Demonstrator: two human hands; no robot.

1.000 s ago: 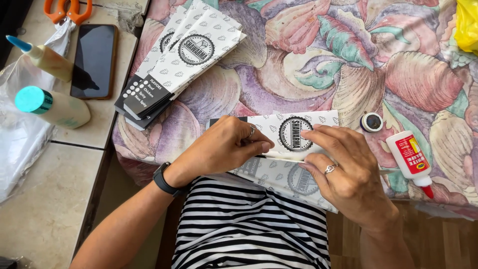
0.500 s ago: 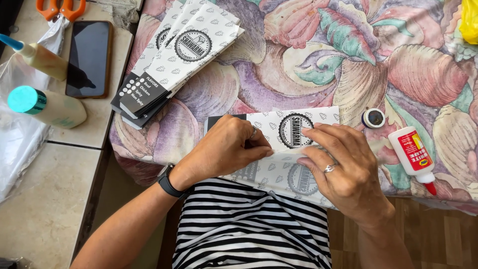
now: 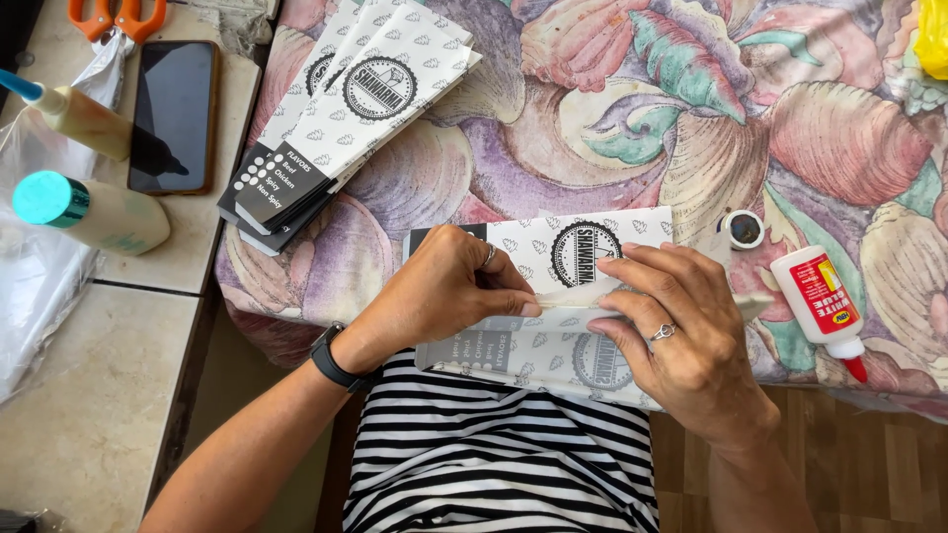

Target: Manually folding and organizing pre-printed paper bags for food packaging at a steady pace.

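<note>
- Beige tiled counter (image 3: 109, 415) fills the left side; clear plastic wrap (image 3: 25, 286) lies along its left edge.
- Two cream bottles rest on it near that edge — one with a blue nozzle (image 3: 84, 118), one with a teal cap (image 3: 89, 212) lying on its side.
- Orange-handled scissors (image 3: 117, 15) sit at the counter's far edge, with a black phone (image 3: 176, 114) face up just below them.
- On the flower-patterned cloth (image 3: 612, 118), a fanned stack of white printed paper sleeves (image 3: 346, 118) lies near its left edge, dark ends toward the person.
- Left hand (image 3: 444, 291), a black watch on the wrist, is curled with thumb and fingertips pinched on the folded strip of the paper sleeve (image 3: 553, 326) being worked.
- That sleeve lies at the near edge of the cloth, partly overhanging it, right in front of the striped shirt (image 3: 494, 464).
- Right hand (image 3: 681, 341), a ring on one finger, lies half open with fingers spread flat — pressing down on the same sleeve and its fold.
- A small round black cap (image 3: 743, 229) sits just beyond the right hand.
- A white glue bottle (image 3: 825, 308) with a red label and red tip lies near the cloth's near edge, right of that hand.
</note>
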